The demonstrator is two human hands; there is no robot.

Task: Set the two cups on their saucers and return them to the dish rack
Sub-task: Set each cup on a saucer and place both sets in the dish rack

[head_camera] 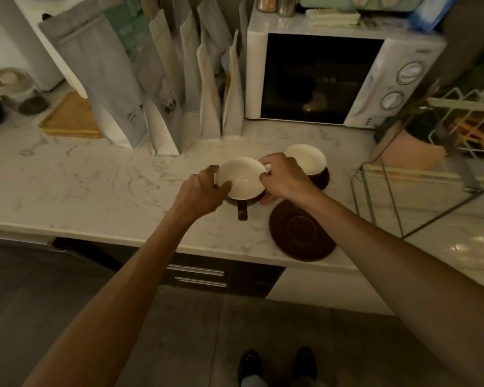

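A brown cup with a white inside [241, 177] sits at the middle of the marble counter, its handle [242, 212] pointing toward me. My left hand [204, 188] grips its left rim and my right hand [282, 177] grips its right rim. A second brown cup with a white inside [309, 163] stands just behind my right hand, apart from it. One brown saucer [302, 231] lies bare at the counter's front edge, right of the held cup. Whether a saucer lies under either cup is hidden.
A wire dish rack [419, 174] stands at the right with a pink item inside. A white microwave [338, 79] is behind the cups. Several paper bags [162, 88] stand at the back left, with a wooden tray [70, 118] and jars farther left.
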